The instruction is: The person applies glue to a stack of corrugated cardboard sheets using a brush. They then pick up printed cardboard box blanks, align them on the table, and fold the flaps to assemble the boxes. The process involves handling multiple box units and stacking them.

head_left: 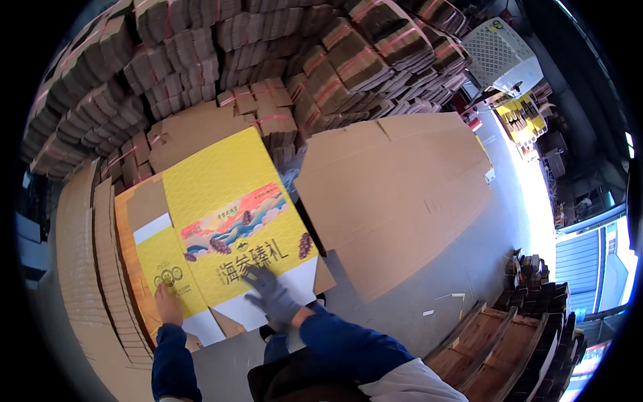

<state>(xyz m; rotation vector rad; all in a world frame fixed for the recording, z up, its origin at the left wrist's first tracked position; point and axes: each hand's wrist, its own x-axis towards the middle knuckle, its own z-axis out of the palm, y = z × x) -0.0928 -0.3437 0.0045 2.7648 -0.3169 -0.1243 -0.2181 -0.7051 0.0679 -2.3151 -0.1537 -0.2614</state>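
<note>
A flat, unfolded carton sheet [221,164], yellow with a colourful printed picture and white flaps, lies in front of me on an orange-brown surface [128,234]. My left hand [169,306] is bare and rests on the sheet's left panel, near a printed emblem, with its fingers extended. On the lower middle of the sheet is my right hand [273,296], in a grey glove. Its fingers are spread over the dark printing, slightly blurred, and nothing shows in its grip. Both forearms wear dark blue sleeves.
Large plain cardboard sheets [402,194] lie to the right, and tall corrugated stacks [75,254] stand at the left. Strapped cardboard bundles [181,60] fill the back. A wooden pallet [489,348] sits at lower right, a white perforated crate [499,53] at far right.
</note>
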